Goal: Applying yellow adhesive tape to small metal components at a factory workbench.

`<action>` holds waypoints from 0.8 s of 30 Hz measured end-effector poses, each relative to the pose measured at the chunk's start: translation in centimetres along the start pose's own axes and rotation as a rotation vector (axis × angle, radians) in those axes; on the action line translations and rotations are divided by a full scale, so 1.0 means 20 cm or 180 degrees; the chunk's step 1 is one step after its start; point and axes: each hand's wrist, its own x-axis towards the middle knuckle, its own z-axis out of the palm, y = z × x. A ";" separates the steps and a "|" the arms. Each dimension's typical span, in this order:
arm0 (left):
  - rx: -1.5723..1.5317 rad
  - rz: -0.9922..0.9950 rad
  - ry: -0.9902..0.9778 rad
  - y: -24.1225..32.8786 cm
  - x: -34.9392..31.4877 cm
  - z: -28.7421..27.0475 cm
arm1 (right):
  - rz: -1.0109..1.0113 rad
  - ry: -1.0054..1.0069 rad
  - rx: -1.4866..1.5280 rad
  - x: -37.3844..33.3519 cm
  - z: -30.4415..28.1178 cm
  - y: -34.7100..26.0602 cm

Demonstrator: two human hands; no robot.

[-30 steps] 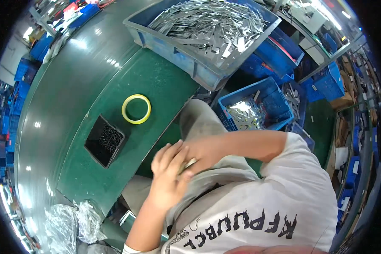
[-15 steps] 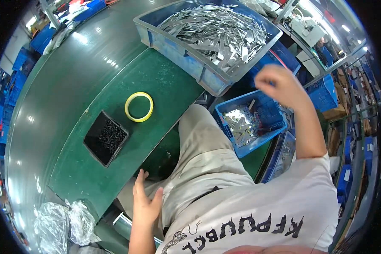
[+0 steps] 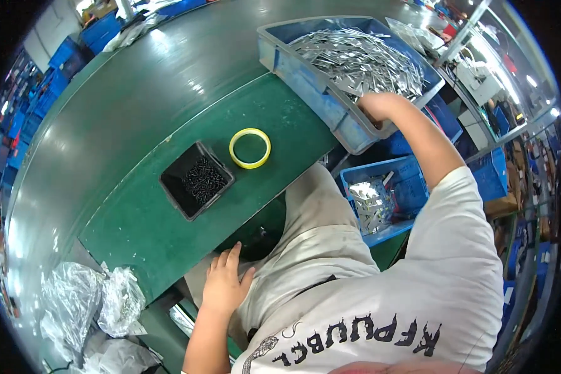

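My right hand (image 3: 380, 109) reaches over the near right corner of a large blue-grey crate (image 3: 311, 78). Its fingers dip inside and are hidden, so what they touch does not show. Flat silvery metal strips (image 3: 361, 59) fill the crate in a heap. Over my lap, at the green bench's near edge, my left hand (image 3: 225, 283) rests with fingers spread and nothing in it. Beyond it on the bench stand a black bin (image 3: 176, 187) of small dark screws or pins (image 3: 204, 179) and a roll of yellow tape (image 3: 267, 148) lying flat.
A smaller blue crate (image 3: 380, 237) with some metal pieces stands below my right arm. Crumpled clear plastic bags (image 3: 75, 299) lie at the lower left. Past the green bench top (image 3: 137, 218) runs a curved shiny metal surface (image 3: 124, 100). Metal racking stands at the right.
My right hand has moved from above the smaller blue crate forward and left into the large crate. My left hand has turned palm-down. The whole view has shifted, moving bench things rightward.
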 end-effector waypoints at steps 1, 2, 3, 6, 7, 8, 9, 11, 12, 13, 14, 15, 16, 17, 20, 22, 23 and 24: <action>0.0041 -0.0015 -0.0032 -0.01 0.01 0.00 | -0.0040 -0.0195 -0.0143 0.01 0.00 0.02; 0.0094 -0.0012 -0.0069 -0.01 0.02 -0.01 | -0.0036 -0.0203 -0.0158 0.02 0.00 0.01; 0.0080 -0.0011 -0.0076 -0.02 0.02 0.00 | -0.0100 -0.0191 -0.0207 0.02 -0.01 0.01; 0.0200 0.0201 0.0016 -0.05 0.04 0.02 | 0.0002 -0.0214 -0.0241 0.01 -0.02 -0.01; 0.0115 0.0138 -0.0017 -0.05 0.04 0.01 | 0.0143 -0.0240 -0.0239 0.00 -0.02 -0.02; 0.0024 0.0063 -0.0046 -0.04 0.04 0.01 | 0.0165 -0.0255 -0.0233 -0.01 -0.03 -0.05; 0.0015 0.0078 -0.0067 -0.05 0.04 0.01 | 0.0164 -0.0203 -0.0186 -0.03 -0.04 -0.07; 0.0094 0.0094 0.0058 -0.06 0.04 0.01 | -0.0046 -0.0081 -0.0118 -0.09 -0.06 -0.11; 0.0091 0.0115 0.0046 -0.06 0.04 0.01 | -0.0023 -0.0083 -0.0110 -0.08 -0.05 -0.08; 0.0056 0.0083 0.0060 -0.05 0.05 0.02 | -0.0143 0.0066 0.0156 -0.07 -0.05 -0.05; 0.0027 0.0050 0.0085 -0.05 0.05 0.01 | -0.0270 0.0226 0.0420 -0.05 -0.04 -0.03; 0.0032 0.0066 0.0089 -0.05 0.06 0.02 | -0.0361 0.0432 0.0396 -0.04 -0.04 0.00; 0.0029 0.0102 0.0093 -0.05 0.06 0.02 | -0.0353 0.0449 0.0400 -0.03 -0.04 0.03; 0.0029 0.0124 0.0099 -0.06 0.05 0.03 | -0.0452 0.0632 0.0457 -0.03 -0.04 0.03; 0.0032 0.0164 0.0119 -0.05 0.05 0.02 | -0.0700 0.1264 0.0933 -0.04 -0.08 0.06; 0.0017 0.0235 0.0192 -0.03 0.04 0.02 | -0.0834 0.1730 0.1339 -0.07 -0.10 0.09; 0.0008 0.0292 0.0277 -0.03 0.05 0.01 | -0.0896 0.2305 0.1987 -0.08 -0.12 0.07; 0.0011 0.0346 0.0328 -0.03 0.06 0.00 | -0.0960 0.2882 0.2634 -0.11 -0.14 0.07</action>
